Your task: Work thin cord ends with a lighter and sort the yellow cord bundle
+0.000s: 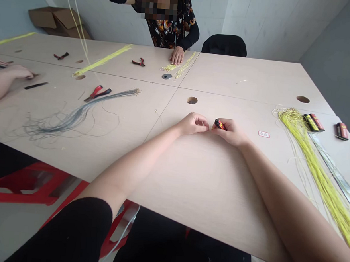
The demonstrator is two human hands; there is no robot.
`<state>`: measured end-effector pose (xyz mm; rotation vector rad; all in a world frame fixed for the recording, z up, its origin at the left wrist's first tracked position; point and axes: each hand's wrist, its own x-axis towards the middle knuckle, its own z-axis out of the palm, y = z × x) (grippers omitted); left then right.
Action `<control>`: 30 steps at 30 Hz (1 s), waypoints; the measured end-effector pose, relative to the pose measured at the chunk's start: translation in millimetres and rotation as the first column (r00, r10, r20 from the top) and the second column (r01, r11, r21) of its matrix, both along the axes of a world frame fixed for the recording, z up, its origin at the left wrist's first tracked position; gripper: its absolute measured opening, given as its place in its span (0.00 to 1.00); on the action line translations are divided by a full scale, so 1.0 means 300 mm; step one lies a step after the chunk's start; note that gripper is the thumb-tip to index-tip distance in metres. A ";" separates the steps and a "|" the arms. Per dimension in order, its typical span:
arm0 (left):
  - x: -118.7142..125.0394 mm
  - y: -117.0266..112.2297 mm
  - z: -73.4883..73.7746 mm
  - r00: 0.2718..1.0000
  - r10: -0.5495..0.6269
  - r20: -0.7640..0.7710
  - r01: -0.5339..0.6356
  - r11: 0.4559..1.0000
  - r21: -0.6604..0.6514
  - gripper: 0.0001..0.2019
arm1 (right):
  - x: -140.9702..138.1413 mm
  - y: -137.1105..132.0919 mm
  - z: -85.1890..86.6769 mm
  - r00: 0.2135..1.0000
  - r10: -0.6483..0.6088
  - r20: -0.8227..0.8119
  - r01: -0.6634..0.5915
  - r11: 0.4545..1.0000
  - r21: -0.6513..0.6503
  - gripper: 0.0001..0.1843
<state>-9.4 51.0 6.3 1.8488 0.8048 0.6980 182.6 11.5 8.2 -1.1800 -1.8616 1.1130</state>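
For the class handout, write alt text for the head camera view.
A person's left hand and right hand meet over a pale table, the right holding a red-and-black tube. Yellow strands lie to the right, grey strands to the left; a co-worker's hand rests across the table.

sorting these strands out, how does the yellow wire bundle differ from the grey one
The yellow bundle is bright yellow, the grey bundle dull grey. The yellow one stays dense and fairly straight, while the grey one curves and fans into loose strands. The yellow lies right of the hands, the grey left. Both pinch together at their far ends and lie on the same table.
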 end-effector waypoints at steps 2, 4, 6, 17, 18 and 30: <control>0.001 0.000 0.000 1.000 0.003 0.000 -0.003 1.000 0.000 0.05 | -0.001 0.000 0.000 1.000 -0.006 0.017 0.006 1.000 0.007 0.11; 0.001 0.002 -0.001 1.000 0.003 0.000 -0.003 1.000 0.003 0.05 | -0.003 0.000 0.002 0.999 -0.010 0.031 0.009 1.000 0.024 0.11; 0.000 0.004 -0.003 1.000 0.008 0.014 -0.008 1.000 -0.004 0.05 | -0.004 -0.001 0.005 0.999 -0.011 0.044 0.009 0.999 0.039 0.11; -0.006 0.009 0.001 0.988 0.047 0.147 -0.033 0.995 -0.097 0.06 | -0.002 0.001 -0.001 0.997 -0.084 0.003 0.083 0.996 0.040 0.12; -0.006 0.009 0.000 0.989 0.041 0.141 -0.027 0.995 -0.094 0.06 | -0.001 0.001 -0.003 0.996 -0.087 -0.002 0.087 0.995 0.040 0.13; -0.011 0.019 -0.023 0.994 0.008 0.107 -0.001 0.998 -0.067 0.08 | 0.000 0.004 -0.009 0.997 -0.074 -0.025 0.075 0.995 0.059 0.12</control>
